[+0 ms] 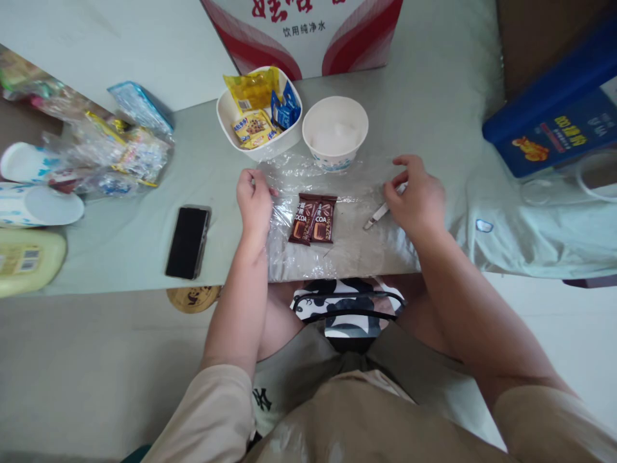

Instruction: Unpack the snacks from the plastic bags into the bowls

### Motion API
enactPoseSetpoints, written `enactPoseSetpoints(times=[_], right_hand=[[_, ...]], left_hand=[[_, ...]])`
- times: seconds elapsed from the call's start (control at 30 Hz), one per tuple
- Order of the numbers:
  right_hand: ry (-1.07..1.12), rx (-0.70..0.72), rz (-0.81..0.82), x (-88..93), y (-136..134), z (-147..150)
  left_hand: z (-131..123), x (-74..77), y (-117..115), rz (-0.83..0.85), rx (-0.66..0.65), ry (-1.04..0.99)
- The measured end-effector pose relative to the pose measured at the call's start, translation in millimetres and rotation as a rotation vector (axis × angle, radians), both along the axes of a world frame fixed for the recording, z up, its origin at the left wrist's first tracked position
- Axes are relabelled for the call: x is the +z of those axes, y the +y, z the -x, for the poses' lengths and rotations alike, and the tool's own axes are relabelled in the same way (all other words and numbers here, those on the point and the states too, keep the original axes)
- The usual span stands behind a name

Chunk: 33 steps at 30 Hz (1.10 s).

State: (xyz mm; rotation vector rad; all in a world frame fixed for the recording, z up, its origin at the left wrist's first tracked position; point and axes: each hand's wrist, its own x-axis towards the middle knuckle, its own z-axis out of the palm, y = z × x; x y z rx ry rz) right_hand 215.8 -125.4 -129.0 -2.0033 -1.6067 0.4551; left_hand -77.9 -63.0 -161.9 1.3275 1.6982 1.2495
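Note:
Clear plastic film [351, 254] lies spread across the front of the table. Two brown cocoa snack packets [312, 219] rest side by side on it, slightly overlapping. At the film's left edge, my left hand [255, 200] is closed with curled fingers, and the film's edge seems pinched in it. On the right, my right hand [415, 196] curls around a slim white tool [378, 215]. Its narrow tip points down and left toward the film; I cannot make out its exact kind. Behind the packets stands a white paper bowl [335, 132] with whitish contents.
A white square bowl [226, 132] holds yellow and blue snack packets. A black phone [187, 242] lies left of my left hand. Bagged snacks [130, 154] and paper cups [41, 204] crowd the far left. A large carton [308, 38] stands behind; a blue box [554, 122] is at right.

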Motion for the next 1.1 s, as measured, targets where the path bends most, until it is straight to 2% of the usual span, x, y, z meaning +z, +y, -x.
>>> enactPoseSetpoints(times=[0.1,0.17,0.3,0.4,0.57,0.7,0.9,1.0,1.1], right_hand=[[0.043,0.050,-0.170,-0.6,-5.2,0.8],[0.053,0.218,-0.211,0.4,-14.1,12.9],[0.024,0.640,-0.168,2.9,-30.7,49.9],[-0.021,0.783,-0.128,1.9,-34.3,67.9],[-0.090,0.792,-0.066,-5.9,-35.3,73.3],[-0.127,0.760,-0.028,-11.4,-37.3,74.9],[-0.123,0.721,-0.063,-14.1,-36.0,77.6],[-0.102,0.690,-0.087,-16.3,-33.3,76.4],[-0.052,0.698,-0.114,-18.9,-29.4,70.3]], left_hand=[[-4.5,9.6,-3.1,0.011,0.045,-0.019],[-6.8,17.7,-5.5,0.033,0.043,-0.007],[-2.7,29.0,-17.2,0.081,0.017,0.049],[6.0,30.2,-35.8,0.129,-0.028,0.105],[11.8,25.8,-59.6,0.214,-0.068,0.098],[4.1,28.6,-57.9,0.345,-0.110,-0.185],[-15.6,50.4,-58.6,0.381,-0.213,-0.592],[-22.3,53.6,-56.6,0.447,-0.227,-0.693],[-24.7,50.1,-50.8,0.457,-0.218,-0.750]])
